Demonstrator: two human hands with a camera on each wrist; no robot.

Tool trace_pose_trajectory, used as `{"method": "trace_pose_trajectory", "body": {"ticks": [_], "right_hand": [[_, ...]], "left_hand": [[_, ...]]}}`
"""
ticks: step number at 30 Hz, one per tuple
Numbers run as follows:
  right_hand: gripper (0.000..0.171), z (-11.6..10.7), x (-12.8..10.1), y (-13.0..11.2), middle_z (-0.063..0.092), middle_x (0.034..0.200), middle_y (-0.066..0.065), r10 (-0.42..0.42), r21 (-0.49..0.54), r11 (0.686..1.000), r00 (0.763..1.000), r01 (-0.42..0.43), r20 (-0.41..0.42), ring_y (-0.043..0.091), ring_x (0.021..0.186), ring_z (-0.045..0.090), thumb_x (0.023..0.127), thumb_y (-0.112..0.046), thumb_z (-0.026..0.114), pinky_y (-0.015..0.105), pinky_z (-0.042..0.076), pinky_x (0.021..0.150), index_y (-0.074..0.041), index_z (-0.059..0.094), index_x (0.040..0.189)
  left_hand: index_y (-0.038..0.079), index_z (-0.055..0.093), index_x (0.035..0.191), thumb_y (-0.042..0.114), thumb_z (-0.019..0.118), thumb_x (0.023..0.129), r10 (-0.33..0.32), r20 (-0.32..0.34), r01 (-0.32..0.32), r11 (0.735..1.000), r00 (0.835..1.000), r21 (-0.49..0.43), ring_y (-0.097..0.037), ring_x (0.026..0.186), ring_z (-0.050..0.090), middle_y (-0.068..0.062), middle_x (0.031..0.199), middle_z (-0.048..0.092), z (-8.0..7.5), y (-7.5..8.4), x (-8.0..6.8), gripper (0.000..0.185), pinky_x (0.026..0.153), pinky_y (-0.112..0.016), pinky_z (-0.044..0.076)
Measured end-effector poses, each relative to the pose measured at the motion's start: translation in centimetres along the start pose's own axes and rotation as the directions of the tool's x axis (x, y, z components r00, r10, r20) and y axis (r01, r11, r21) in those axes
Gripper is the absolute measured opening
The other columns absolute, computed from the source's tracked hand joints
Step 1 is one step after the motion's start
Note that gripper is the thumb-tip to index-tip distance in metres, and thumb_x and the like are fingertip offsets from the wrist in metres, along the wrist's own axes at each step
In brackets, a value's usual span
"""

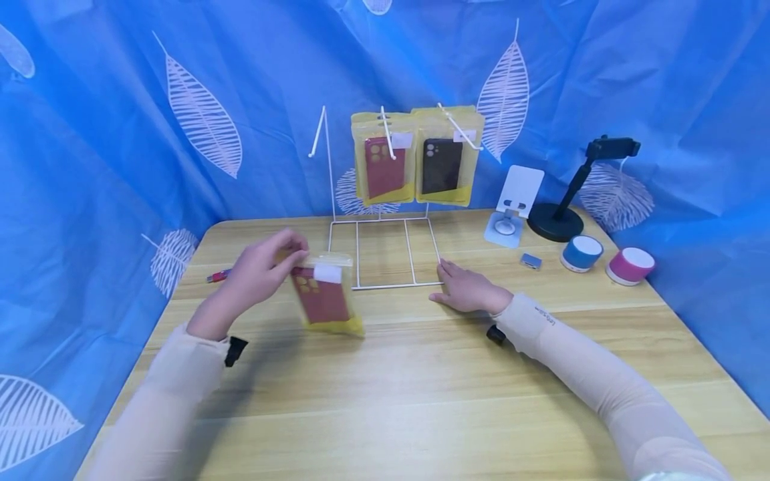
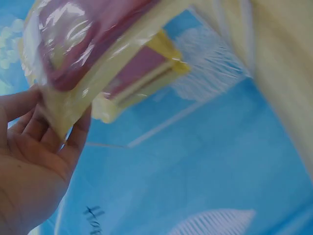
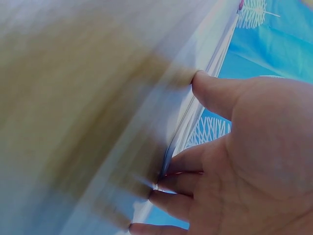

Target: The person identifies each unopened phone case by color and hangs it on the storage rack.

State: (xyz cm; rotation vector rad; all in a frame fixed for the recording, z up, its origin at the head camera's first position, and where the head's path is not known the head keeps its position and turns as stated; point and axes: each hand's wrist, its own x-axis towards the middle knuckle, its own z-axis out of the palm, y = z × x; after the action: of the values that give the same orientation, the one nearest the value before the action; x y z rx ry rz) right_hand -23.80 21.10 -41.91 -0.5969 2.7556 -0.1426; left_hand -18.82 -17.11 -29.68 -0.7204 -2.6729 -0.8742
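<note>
My left hand (image 1: 259, 270) pinches a red phone case in a yellow plastic packet (image 1: 325, 298) by its top, letting it hang above the tabletop (image 1: 421, 394). My right hand (image 1: 466, 288) lies spread flat against the white wire display rack's base (image 1: 385, 254), likely steadying it near the far edge.

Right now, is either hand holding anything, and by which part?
The left hand pinches the red phone case in its clear yellow packet by the packet's top edge. The right hand holds nothing; it rests flat against the white wire rack's base.
</note>
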Motion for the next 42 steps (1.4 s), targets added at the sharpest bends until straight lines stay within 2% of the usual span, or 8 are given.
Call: {"method": "trace_pose_trajectory", "body": {"ticks": [3, 7, 13, 15, 19, 26, 32, 42], "right_hand": [[0.083, 0.0, 0.1, 0.1, 0.010, 0.165, 0.022, 0.001, -0.007, 1.000, 1.000, -0.001, -0.007, 0.037, 0.153, 0.015, 0.102, -0.053, 0.044, 0.055, 0.025, 0.121, 0.004, 0.017, 0.156], [0.083, 0.0, 0.1, 0.1, 0.011, 0.164, 0.023, -0.009, -0.007, 1.000, 1.000, 0.009, -0.013, 0.038, 0.152, 0.016, 0.102, -0.052, 0.045, 0.055, 0.026, 0.120, 0.005, 0.018, 0.155], [0.084, 0.3, 0.2, 0.3, 0.011, 0.164, 0.023, -0.017, -0.015, 1.000, 1.000, 0.016, -0.011, 0.038, 0.153, 0.016, 0.102, -0.054, 0.043, 0.054, 0.025, 0.121, 0.005, 0.018, 0.156], [0.084, 0.5, 0.3, 0.4, 0.011, 0.165, 0.022, -0.013, -0.016, 1.000, 1.000, 0.013, -0.010, 0.037, 0.153, 0.015, 0.102, -0.055, 0.043, 0.054, 0.025, 0.121, 0.005, 0.018, 0.156], [0.084, 0.5, 0.2, 0.4, 0.012, 0.164, 0.023, -0.011, -0.010, 1.000, 1.000, 0.010, -0.019, 0.038, 0.152, 0.017, 0.102, -0.054, 0.044, 0.054, 0.026, 0.121, 0.005, 0.018, 0.155], [0.083, 0.4, 0.2, 0.3, 0.015, 0.164, 0.024, -0.006, -0.008, 1.000, 0.999, 0.005, -0.032, 0.039, 0.151, 0.020, 0.101, -0.053, 0.045, 0.054, 0.028, 0.120, 0.005, 0.019, 0.155], [0.083, 0.3, 0.1, 0.2, 0.016, 0.163, 0.025, -0.011, -0.016, 1.000, 0.999, 0.010, -0.038, 0.040, 0.150, 0.022, 0.102, -0.053, 0.045, 0.054, 0.029, 0.119, 0.006, 0.020, 0.155], [0.084, 0.3, 0.1, 0.4, 0.015, 0.163, 0.025, -0.021, -0.029, 0.999, 0.999, 0.020, -0.030, 0.040, 0.151, 0.020, 0.102, -0.054, 0.043, 0.055, 0.029, 0.119, 0.007, 0.019, 0.155]], "left_hand": [[0.007, 0.063, 0.099, 0.014, 0.058, 0.101, 0.061, -0.017, -0.061, 0.998, 0.998, -0.028, -0.026, 0.086, 0.066, -0.010, 0.093, 0.072, 0.4, 1.5, 2.2, 0.008, 0.078, -0.044, 0.052], [0.004, 0.065, 0.097, 0.009, 0.062, 0.098, 0.155, -0.116, -0.165, 0.982, 0.981, -0.087, -0.025, 0.085, 0.068, -0.011, 0.091, 0.072, 0.7, 3.6, 5.4, 0.006, 0.079, -0.042, 0.055], [0.000, 0.066, 0.099, 0.010, 0.064, 0.096, 0.197, -0.245, -0.244, 0.953, 0.949, -0.177, -0.023, 0.086, 0.071, -0.013, 0.095, 0.074, 0.8, 6.8, 10.0, 0.010, 0.083, -0.032, 0.058], [0.001, 0.066, 0.101, 0.011, 0.063, 0.097, 0.186, -0.240, -0.233, 0.955, 0.953, -0.184, -0.021, 0.089, 0.071, -0.012, 0.097, 0.074, 0.8, 7.6, 11.3, 0.011, 0.085, -0.030, 0.058], [0.006, 0.065, 0.103, 0.016, 0.061, 0.099, 0.134, -0.171, -0.161, 0.975, 0.976, -0.152, -0.017, 0.099, 0.070, -0.007, 0.106, 0.074, 0.9, 8.3, 13.6, 0.011, 0.090, -0.029, 0.055], [0.011, 0.063, 0.103, 0.021, 0.059, 0.100, 0.100, -0.111, -0.099, 0.995, 0.989, 0.007, -0.019, 0.111, 0.068, -0.004, 0.113, 0.075, 1.3, 8.0, 15.6, 0.010, 0.096, -0.036, 0.051], [0.012, 0.062, 0.109, 0.023, 0.057, 0.101, 0.068, -0.085, -0.059, 0.993, 0.994, 0.102, -0.025, 0.104, 0.069, -0.005, 0.116, 0.074, 1.8, 7.4, 17.2, 0.014, 0.092, -0.039, 0.052], [0.011, 0.058, 0.112, 0.025, 0.052, 0.103, -0.012, -0.139, 0.038, 0.983, 0.990, 0.182, -0.024, 0.086, 0.063, -0.007, 0.113, 0.071, 2.5, 6.6, 20.2, 0.017, 0.080, -0.038, 0.051]]}}
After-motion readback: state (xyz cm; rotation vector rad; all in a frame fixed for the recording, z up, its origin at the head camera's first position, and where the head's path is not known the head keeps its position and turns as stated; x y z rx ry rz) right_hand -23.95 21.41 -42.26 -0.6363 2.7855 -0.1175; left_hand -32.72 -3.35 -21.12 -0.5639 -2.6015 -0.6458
